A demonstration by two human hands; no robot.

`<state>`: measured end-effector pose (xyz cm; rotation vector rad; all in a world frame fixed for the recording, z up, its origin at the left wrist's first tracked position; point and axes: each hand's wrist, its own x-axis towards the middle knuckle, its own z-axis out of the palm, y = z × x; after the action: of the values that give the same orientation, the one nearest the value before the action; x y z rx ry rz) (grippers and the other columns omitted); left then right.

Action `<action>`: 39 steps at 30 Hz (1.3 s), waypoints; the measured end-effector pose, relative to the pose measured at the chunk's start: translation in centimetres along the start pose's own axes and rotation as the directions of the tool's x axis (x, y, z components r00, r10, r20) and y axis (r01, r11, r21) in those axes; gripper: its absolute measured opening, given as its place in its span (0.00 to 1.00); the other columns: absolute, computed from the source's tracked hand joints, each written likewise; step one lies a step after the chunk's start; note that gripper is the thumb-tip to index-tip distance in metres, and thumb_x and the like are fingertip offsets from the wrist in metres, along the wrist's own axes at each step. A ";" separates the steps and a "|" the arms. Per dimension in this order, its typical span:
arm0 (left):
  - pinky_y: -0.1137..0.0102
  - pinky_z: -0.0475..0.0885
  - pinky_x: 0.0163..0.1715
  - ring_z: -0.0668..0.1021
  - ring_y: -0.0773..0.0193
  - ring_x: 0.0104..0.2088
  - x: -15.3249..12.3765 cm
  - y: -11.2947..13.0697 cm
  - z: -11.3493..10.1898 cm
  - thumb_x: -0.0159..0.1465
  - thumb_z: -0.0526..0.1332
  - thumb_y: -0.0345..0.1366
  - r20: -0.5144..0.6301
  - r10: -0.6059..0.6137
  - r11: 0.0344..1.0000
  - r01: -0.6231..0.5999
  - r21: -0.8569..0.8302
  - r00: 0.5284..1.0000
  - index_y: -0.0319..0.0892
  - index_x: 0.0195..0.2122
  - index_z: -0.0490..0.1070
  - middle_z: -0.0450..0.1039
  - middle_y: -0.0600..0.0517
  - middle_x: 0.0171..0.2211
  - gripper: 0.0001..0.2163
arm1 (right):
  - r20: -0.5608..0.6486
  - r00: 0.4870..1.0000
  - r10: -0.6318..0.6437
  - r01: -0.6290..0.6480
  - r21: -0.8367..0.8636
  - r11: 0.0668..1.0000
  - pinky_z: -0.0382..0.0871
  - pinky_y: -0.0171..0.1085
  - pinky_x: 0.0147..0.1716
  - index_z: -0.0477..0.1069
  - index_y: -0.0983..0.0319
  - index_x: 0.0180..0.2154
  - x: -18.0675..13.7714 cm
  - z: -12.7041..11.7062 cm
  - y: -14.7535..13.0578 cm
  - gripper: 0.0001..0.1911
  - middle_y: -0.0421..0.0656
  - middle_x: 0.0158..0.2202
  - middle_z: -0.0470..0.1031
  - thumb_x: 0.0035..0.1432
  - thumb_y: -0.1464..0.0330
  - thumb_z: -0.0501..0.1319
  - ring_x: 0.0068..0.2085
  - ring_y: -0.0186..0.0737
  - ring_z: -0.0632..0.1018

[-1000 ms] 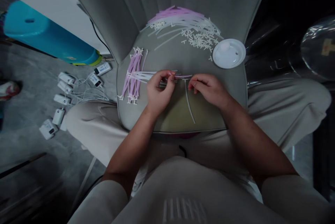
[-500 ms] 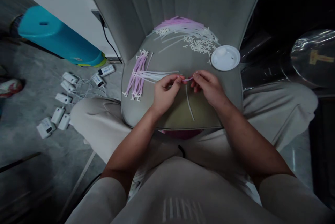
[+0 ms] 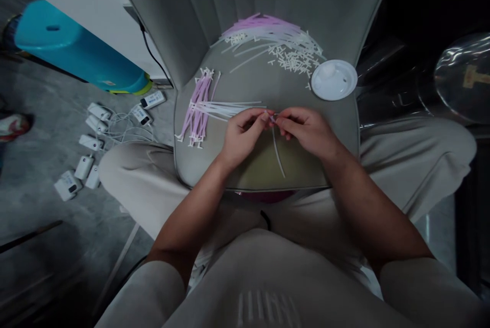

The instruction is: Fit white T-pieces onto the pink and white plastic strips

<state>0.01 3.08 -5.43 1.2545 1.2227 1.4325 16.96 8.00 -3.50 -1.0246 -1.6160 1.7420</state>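
Left hand and right hand, fingertips pinched, grip a light, flexible thin plastic tube near the centre of the grey upholstered seat; hold close to its end.

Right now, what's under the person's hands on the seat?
A white plastic strip runs out below the right hand; white strips reach the left hand. What lies beneath the palms is hidden.

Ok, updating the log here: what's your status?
Left hand and right hand pinching a thin plastic strip at the fingertips. Pink-and-white strip bundle by left hand. Loose white strip below right hand.
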 end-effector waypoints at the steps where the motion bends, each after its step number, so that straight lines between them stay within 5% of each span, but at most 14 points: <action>1: 0.71 0.76 0.34 0.80 0.68 0.30 0.1 0.0 -0.2 0.63 0.66 0.53 -0.015 0.005 1.000 -0.005 0.008 1.000 0.45 0.36 0.81 0.80 0.53 0.29 0.16 | -0.011 1.000 0.007 -0.008 -0.007 1.000 0.60 0.32 0.24 0.76 0.61 0.30 -0.1 -0.1 -0.1 0.15 0.36 0.23 0.70 0.57 0.55 0.68 0.24 0.28 0.67; 9: 0.70 0.70 0.28 0.74 0.68 0.26 1.5 -0.5 -2.4 0.64 0.64 0.55 -0.276 0.008 0.999 -0.020 -0.041 0.961 0.45 0.35 0.76 0.73 0.55 0.26 0.17 | -0.210 0.976 0.052 -0.049 0.020 0.999 0.63 0.35 0.24 0.76 0.58 0.27 -0.1 -1.0 -0.1 0.14 0.37 0.23 0.69 0.59 0.57 0.67 0.24 0.31 0.67; 16: 0.70 0.67 0.24 0.69 0.71 0.22 1.5 -0.7 -1.9 0.64 0.65 0.55 -0.226 0.010 0.982 -0.052 -0.181 0.974 0.45 0.27 0.66 0.63 0.58 0.22 0.20 | -0.289 0.955 0.069 -0.046 0.083 0.995 0.61 0.35 0.22 0.76 0.58 0.27 0.5 -1.3 0.4 0.17 0.38 0.22 0.70 0.56 0.52 0.69 0.23 0.31 0.67; 25: 0.70 0.63 0.21 0.64 0.72 0.18 1.5 -0.5 -1.5 0.68 0.55 0.60 -0.205 0.038 0.998 -0.046 -0.035 0.978 0.43 0.16 0.57 0.54 0.57 0.15 0.30 | -0.306 0.948 0.083 -0.044 0.130 0.990 0.60 0.33 0.20 0.76 0.59 0.28 0.9 -1.3 0.6 0.15 0.37 0.22 0.69 0.57 0.55 0.69 0.22 0.29 0.67; 32: 0.68 0.59 0.22 0.64 0.69 0.20 1.0 -0.6 -1.3 0.67 0.53 0.63 -0.253 0.027 0.994 0.000 0.107 0.967 0.45 0.25 0.66 0.60 0.56 0.20 0.26 | -0.316 0.946 0.074 -0.037 0.123 0.992 0.58 0.33 0.20 0.75 0.60 0.27 1.1 -1.1 0.7 0.14 0.36 0.21 0.68 0.57 0.57 0.69 0.22 0.29 0.66; 39: 0.68 0.62 0.28 0.66 0.68 0.23 0.5 -0.8 -1.6 0.70 0.50 0.60 -0.191 0.157 0.973 -0.118 0.199 0.969 0.45 0.28 0.65 0.61 0.55 0.24 0.25 | -0.324 0.937 0.130 -0.074 0.182 0.981 0.57 0.31 0.20 0.75 0.61 0.26 1.0 -0.5 0.3 0.10 0.36 0.20 0.68 0.59 0.66 0.67 0.21 0.28 0.66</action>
<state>-1.62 3.49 -6.20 1.3661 1.4609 1.6109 16.85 9.04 -3.98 -1.2627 -1.2034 1.6299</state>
